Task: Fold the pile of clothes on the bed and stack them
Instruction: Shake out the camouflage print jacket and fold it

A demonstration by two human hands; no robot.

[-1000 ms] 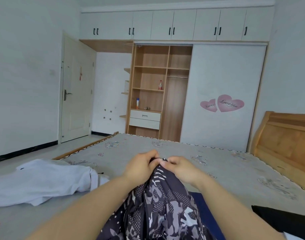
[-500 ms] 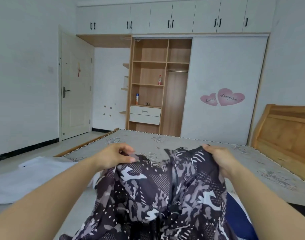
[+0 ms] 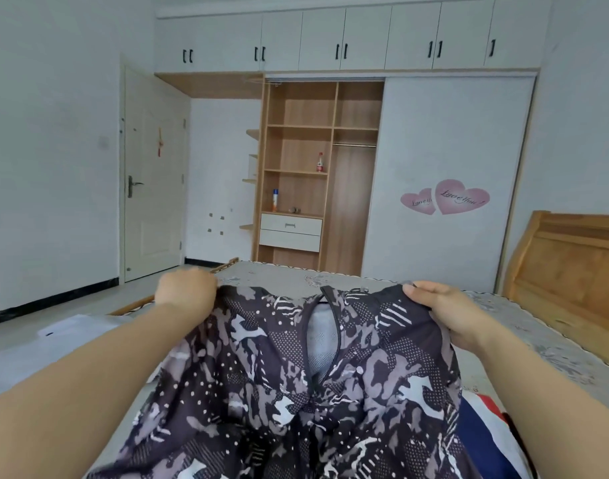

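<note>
Head view: left hand (image 3: 187, 293) and right hand (image 3: 444, 311), fingers gripping, spread a patterned jacket (image 3: 296, 392) above the bed (image 3: 503, 323); laying it flat likely follows.

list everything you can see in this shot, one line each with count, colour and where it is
dark patterned zip-up garment: 1, black, grey and white, held up spread over the bed
white garment: 1, white, lying on the bed at left
blue, red and white cloth: 1, on the bed at lower right, partly hidden
grey patterned bed cover: 1, grey, across the bed
wooden headboard: 1, light brown, at right
open wooden wardrobe shelves: 1 unit, brown, far wall
white sliding wardrobe door: 1, white, right of the shelves
pink heart stickers: 2, pink, on the sliding door
bottles: 2, on the shelves
white room door: 1, white, at left
left hand: 1, grips the garment's top left edge
right hand: 1, grips its top right edge
</note>
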